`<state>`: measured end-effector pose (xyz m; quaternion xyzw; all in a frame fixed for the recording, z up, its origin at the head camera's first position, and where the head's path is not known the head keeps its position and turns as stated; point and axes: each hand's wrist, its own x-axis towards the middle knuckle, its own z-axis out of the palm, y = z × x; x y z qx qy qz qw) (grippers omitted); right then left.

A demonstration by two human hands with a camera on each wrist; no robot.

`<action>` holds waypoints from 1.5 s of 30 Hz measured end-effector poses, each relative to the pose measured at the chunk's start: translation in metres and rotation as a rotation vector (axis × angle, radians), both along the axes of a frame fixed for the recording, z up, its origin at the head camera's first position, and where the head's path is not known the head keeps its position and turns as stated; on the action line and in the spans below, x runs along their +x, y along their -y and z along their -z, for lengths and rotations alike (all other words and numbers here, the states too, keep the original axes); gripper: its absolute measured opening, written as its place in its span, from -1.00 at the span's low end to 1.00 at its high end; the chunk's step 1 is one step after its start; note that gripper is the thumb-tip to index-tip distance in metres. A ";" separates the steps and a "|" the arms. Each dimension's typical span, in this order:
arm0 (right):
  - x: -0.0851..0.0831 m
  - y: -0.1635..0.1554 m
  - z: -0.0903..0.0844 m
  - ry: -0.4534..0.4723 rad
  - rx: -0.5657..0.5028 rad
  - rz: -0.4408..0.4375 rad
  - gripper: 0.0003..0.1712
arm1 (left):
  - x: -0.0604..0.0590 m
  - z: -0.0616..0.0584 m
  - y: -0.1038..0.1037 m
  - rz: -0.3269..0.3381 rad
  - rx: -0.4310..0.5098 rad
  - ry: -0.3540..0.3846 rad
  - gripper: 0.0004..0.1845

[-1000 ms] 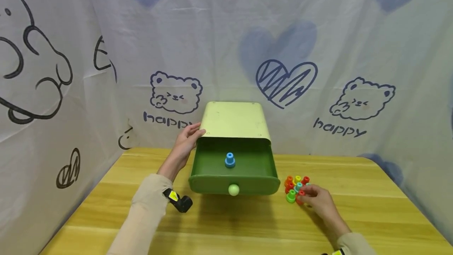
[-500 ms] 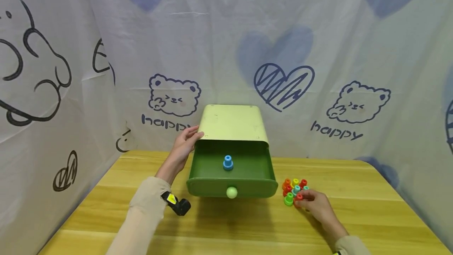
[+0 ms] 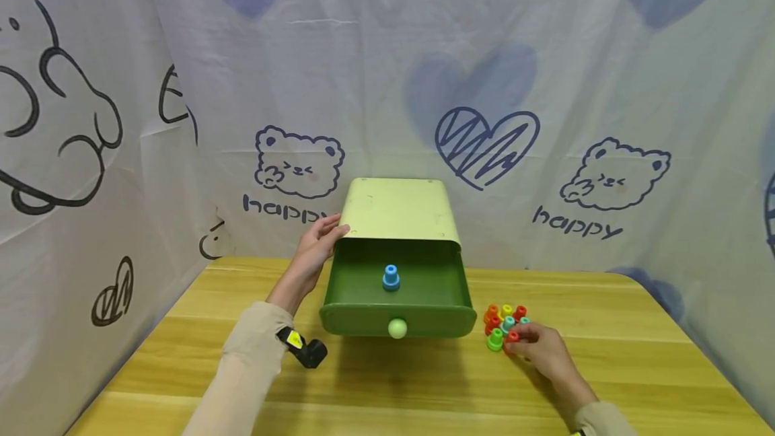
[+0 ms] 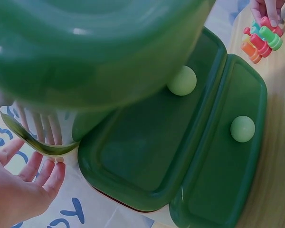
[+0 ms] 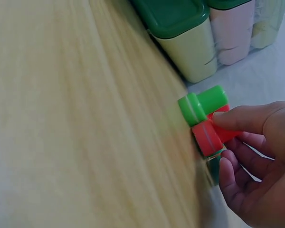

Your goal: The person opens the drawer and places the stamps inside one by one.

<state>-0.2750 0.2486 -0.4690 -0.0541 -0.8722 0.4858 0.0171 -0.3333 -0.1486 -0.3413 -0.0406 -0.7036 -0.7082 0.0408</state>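
Note:
The top green drawer [image 3: 396,321] of a pale yellow cabinet [image 3: 396,210] is pulled out, with one blue peg [image 3: 391,278] upright inside it. My left hand [image 3: 311,254] touches the cabinet's left side near its front edge. In the left wrist view, the fingers [image 4: 52,178] of that hand reach out against the casing. On the table to the right, my right hand [image 3: 545,348] pinches a red peg [image 5: 211,137] between thumb and fingers. A green peg [image 5: 204,105] touches it. More red, orange, yellow and teal pegs [image 3: 507,325] stand close behind.
Below the pulled-out drawer, the left wrist view has two more green drawer fronts [image 4: 137,152] with round knobs [image 4: 242,128], both pushed in. Under everything lies a wood-grain table [image 3: 418,389]. A printed cloth [image 3: 375,86] hangs behind and at the sides.
My right thumb and fingers have settled on the red peg at the front of the cluster. The left hand stays on the cabinet, and the view has shifted slightly.

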 end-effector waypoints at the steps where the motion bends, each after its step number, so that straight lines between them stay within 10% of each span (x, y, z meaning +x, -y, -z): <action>1: 0.000 0.000 -0.001 0.003 -0.012 0.001 -0.67 | 0.000 0.000 0.000 -0.001 0.001 -0.001 -0.39; 8: 0.002 0.002 -0.011 0.040 -0.161 0.001 -0.72 | -0.001 0.000 0.000 0.002 -0.002 0.001 -0.38; 21: -0.002 0.006 -0.035 -0.088 0.093 -0.096 -0.71 | 0.000 0.001 0.001 0.007 0.001 0.003 -0.38; 45: -0.011 0.018 -0.080 -0.177 0.192 -0.272 -0.68 | -0.001 0.001 0.001 0.007 -0.004 0.000 -0.38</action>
